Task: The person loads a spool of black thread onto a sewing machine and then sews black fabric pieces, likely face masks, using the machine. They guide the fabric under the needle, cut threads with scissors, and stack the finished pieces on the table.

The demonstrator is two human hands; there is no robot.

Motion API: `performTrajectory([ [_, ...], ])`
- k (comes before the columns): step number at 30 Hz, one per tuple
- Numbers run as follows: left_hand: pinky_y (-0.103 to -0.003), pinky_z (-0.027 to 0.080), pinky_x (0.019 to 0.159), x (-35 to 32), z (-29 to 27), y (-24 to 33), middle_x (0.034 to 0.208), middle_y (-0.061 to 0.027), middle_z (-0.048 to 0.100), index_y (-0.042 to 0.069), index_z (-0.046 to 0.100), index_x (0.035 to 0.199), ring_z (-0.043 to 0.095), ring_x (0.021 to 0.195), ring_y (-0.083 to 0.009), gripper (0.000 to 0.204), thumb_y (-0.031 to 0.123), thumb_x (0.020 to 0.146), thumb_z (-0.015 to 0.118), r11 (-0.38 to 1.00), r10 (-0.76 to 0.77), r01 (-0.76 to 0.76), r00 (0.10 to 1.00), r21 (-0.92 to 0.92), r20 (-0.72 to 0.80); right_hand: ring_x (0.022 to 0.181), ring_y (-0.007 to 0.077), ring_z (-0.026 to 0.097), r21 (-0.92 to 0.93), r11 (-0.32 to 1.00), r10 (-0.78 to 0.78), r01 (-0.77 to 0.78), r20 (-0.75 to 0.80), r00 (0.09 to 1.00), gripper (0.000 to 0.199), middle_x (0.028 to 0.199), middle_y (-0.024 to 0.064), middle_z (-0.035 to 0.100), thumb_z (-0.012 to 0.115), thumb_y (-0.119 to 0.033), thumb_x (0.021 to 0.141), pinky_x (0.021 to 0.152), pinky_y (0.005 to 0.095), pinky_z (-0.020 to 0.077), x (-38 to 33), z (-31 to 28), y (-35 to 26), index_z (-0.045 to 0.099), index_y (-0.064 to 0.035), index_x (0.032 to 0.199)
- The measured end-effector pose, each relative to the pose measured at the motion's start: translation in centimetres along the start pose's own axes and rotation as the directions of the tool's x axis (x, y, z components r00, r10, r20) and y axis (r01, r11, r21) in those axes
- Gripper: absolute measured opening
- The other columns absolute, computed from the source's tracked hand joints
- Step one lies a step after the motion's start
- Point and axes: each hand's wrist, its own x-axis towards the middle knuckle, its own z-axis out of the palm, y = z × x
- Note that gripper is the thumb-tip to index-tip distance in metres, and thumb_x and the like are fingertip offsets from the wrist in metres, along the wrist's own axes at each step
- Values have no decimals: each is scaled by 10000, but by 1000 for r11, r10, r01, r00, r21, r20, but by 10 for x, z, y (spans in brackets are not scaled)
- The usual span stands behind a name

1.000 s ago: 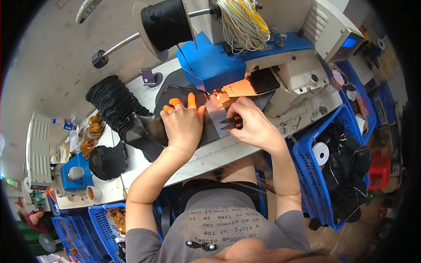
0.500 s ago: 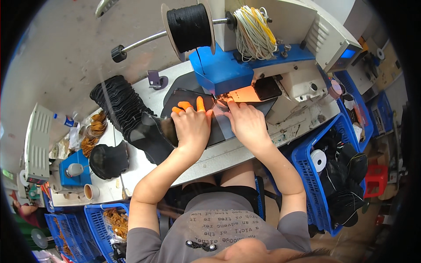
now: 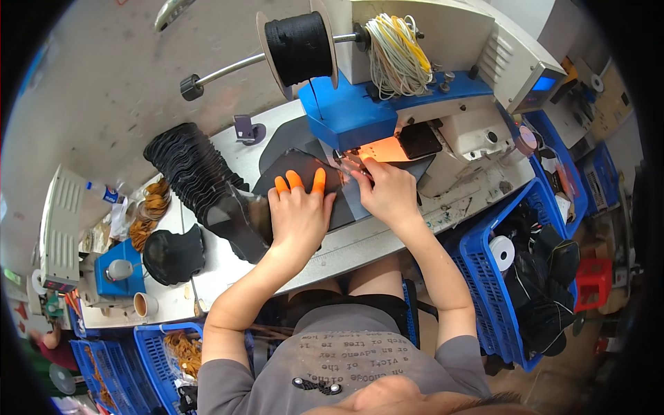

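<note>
Black piece (image 3: 289, 164) under left hand (image 3: 299, 216) — farther from machine head (image 3: 351, 116) than before

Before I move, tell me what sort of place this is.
Likely a sewing workshop, judging by the blue-headed machine, the spool of black cord and the stack of similar black pieces.

Sewing workshop: blue sewing machine (image 3: 351, 116), thread spool (image 3: 299, 47), stack of black pieces (image 3: 190, 164), crate (image 3: 478, 285)

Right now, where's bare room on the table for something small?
Maybe the white tabletop between the loose black piece and the left forearm. A narrow front strip between that and the right forearm looks bare. Crowded: by the blue machine head, left hand and right hand.
</note>
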Motion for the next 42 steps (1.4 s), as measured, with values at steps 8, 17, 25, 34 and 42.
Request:
performTrajectory([
  [8,-467,327,1026,-51,-11,-17,1247,-258,549,115,565,1318,497,1189,-396,560,396,842,656,962,195,-206,978,-177,-76,632,290,657,139,983,-88,119,-211,974,280,726,102,666,703,-205,795,550,376,509,-10,9,11,646,-52,1023],
  [17,-575,308,1072,-73,22,-34,1247,-144,547,40,513,1306,472,1284,-347,756,149,598,756,891,127,-203,970,-406,-205,631,288,653,135,989,-33,58,-183,983,232,740,107,674,704,-209,819,551,359,494,-9,5,4,663,-55,989],
  [25,-458,422,1017,-94,20,-94,1156,-214,628,-49,576,1177,597,1129,-378,470,-161,751,414,826,-202,-161,810,-540,-551,656,289,663,112,993,-25,45,-178,984,192,759,101,680,681,-208,820,568,377,505,-9,1,2,666,-79,961],
  [34,-547,328,1065,-212,83,-240,1398,-174,487,28,489,1361,360,1364,-382,465,96,906,558,866,-416,440,898,239,-145,646,287,659,127,990,-38,62,-177,983,193,739,100,672,687,-189,819,565,366,501,-8,3,0,657,-68,966],
  [42,-518,310,1068,-169,103,-163,1326,-194,507,57,569,1237,445,1270,-384,563,242,739,755,950,-248,196,946,-241,-209,632,275,655,123,991,-24,44,-164,986,187,720,86,665,686,-184,817,558,357,496,-9,1,1,657,-70,962],
])
